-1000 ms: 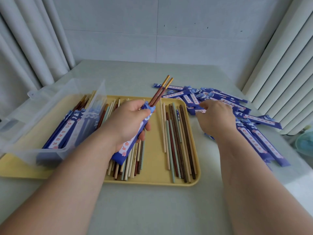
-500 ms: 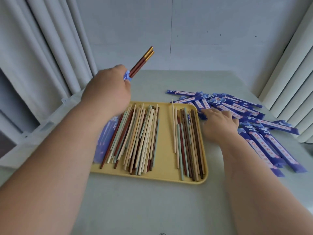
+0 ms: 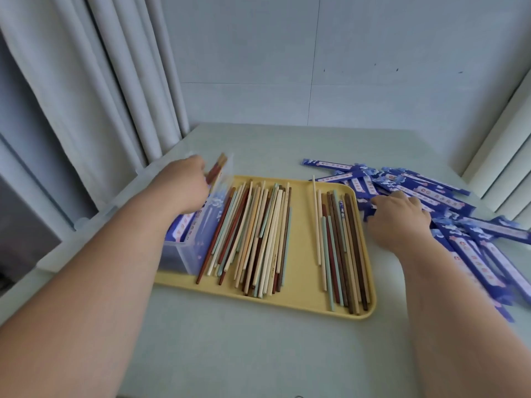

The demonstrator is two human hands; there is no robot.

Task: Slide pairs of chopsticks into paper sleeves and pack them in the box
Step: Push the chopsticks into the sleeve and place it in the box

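Observation:
My left hand [image 3: 184,185] reaches over the clear plastic box [image 3: 198,234] at the tray's left end and holds a sleeved pair of red-brown chopsticks [image 3: 217,166], whose tips stick out past my fingers. The box holds several blue sleeved pairs. My right hand [image 3: 399,216] rests on the pile of blue paper sleeves [image 3: 431,196] right of the tray, fingers curled onto one; the grip is hidden. Loose chopsticks [image 3: 258,234] in brown, cream and mint lie in two groups on the yellow tray [image 3: 301,300].
Pale curtains [image 3: 86,110] hang close on the left, and more folds [image 3: 502,153] on the right. A grey wall stands behind the light green table [image 3: 258,354]. The sleeve pile spreads to the table's right edge.
My left hand has carried the sleeved pair from above the tray, up and leftward, then down to the box. My right hand has stayed on the sleeve pile. The view shifted.

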